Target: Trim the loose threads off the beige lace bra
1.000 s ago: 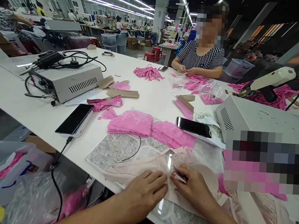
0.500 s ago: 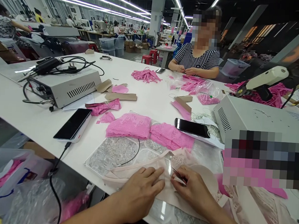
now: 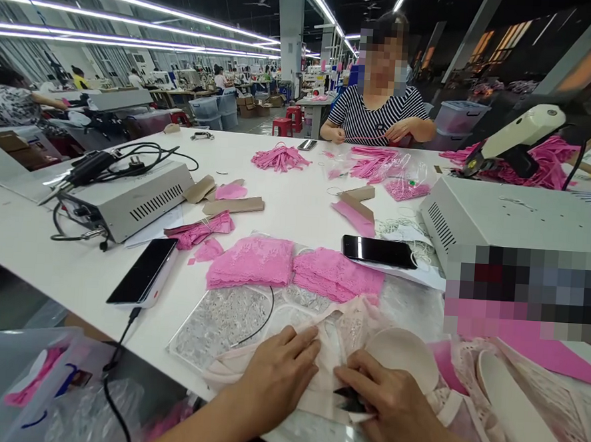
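Observation:
A pale pink bra (image 3: pixel 328 356) with lace lies across a clear sheet at the table's front edge, one moulded cup (image 3: pixel 404 358) facing up. My left hand (image 3: pixel 283 374) rests palm down on its band, fingers stretched over the fabric and the thumb mostly hidden. On the right, my right hand (image 3: pixel 389 397) is closed around a small dark pointed tool (image 3: pixel 349 399), its two points toward the left; whether snips or tweezers I cannot tell. Its thumb and forefinger touch the fabric. Just beyond lie two folded stacks of pink lace (image 3: pixel 250 261).
Phones lie left (image 3: pixel 142 272) and right (image 3: pixel 384 252). Grey machine boxes stand left (image 3: pixel 141 198) and right (image 3: pixel 516 214). Pink strap bundles (image 3: pixel 279 158) lie farther back. A person (image 3: pixel 382 116) in stripes sits opposite. A plastic bin (image 3: pixel 20 377) is below left.
My right hand has shifted slightly down and right and turned, so the tool now points left beneath the fingers. My left hand stays on the fabric. The view has shifted slightly.

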Available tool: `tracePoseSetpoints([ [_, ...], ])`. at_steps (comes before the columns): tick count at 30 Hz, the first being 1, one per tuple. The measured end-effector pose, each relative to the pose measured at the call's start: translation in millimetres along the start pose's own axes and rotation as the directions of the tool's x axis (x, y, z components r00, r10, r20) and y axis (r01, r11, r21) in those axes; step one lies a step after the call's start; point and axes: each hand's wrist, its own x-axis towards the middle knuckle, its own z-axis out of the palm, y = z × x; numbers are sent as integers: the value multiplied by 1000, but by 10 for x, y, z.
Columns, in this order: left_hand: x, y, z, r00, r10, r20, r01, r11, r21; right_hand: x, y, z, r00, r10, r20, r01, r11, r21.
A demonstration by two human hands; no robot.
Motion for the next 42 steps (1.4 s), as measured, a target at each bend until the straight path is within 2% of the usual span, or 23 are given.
tracePoseSetpoints([
  [5,1,-8,18,1000,-21,-17,21,1000,-22,-19,-16,-21,999,-12,-30,11,1000,-17],
  [13,-20,-139,6,994,-85,-74,82,995,-50,-42,-19,-18,999,-12,-51,16,997,74],
  [17,-42,-210,-40,989,-120,-86,118,992,-32,-22,-36,-37,994,-30,-101,35,998,52],
  [23,-72,-276,-149,972,-217,-89,206,971,-120,-26,-24,-30,982,-68,-175,71,997,10],
  [31,-264,-402,-248,938,-326,-113,304,936,-178,-51,4,-1,981,-90,-169,92,996,0],
  [35,-412,-412,-301,915,-395,-81,371,903,-218,-58,-3,-16,979,-108,-176,105,994,-24],
  [37,-475,-381,-320,919,-391,-57,369,901,-226,-56,-10,-26,978,-111,-177,107,994,-29],
  [42,-602,-267,-313,963,-260,-69,245,954,-173,-52,-14,-7,973,-99,-208,100,995,-3],
])
